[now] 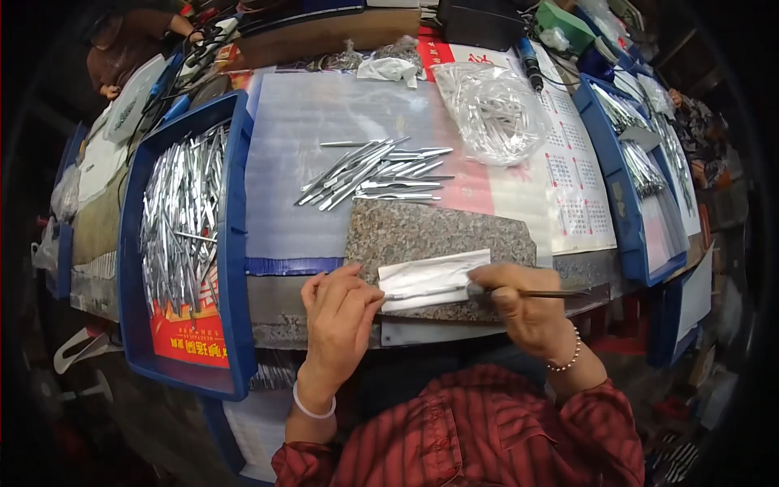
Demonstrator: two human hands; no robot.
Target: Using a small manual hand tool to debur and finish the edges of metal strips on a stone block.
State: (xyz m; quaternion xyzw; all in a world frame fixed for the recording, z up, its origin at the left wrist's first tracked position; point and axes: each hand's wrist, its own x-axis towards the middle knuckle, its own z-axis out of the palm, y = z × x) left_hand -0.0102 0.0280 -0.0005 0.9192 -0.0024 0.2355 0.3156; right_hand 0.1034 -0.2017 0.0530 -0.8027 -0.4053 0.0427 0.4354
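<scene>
A folded white cloth or paper [434, 272] lies on a speckled granite slab [446, 227] at the table's near edge. Across it rests a slim silvery metal piece [426, 294], its left end pinched by the fingertips of my left hand [339, 312]. My right hand [527, 312] is closed around a thin dark stick-like tool [552, 294], whose handle points right. The tool's working end is at the right side of the white sheet, mostly covered by my fingers, so its kind cannot be made out. Beyond the slab lies a loose pile of similar slim metal pieces [377, 174].
On the left stands a blue tray [241, 243] full of metal pieces. A clear plastic bag [499, 114] lies at the back right, near a blue-and-black power tool [531, 65]. Another blue tray [613, 178] is at right. Other people sit at the far left and right.
</scene>
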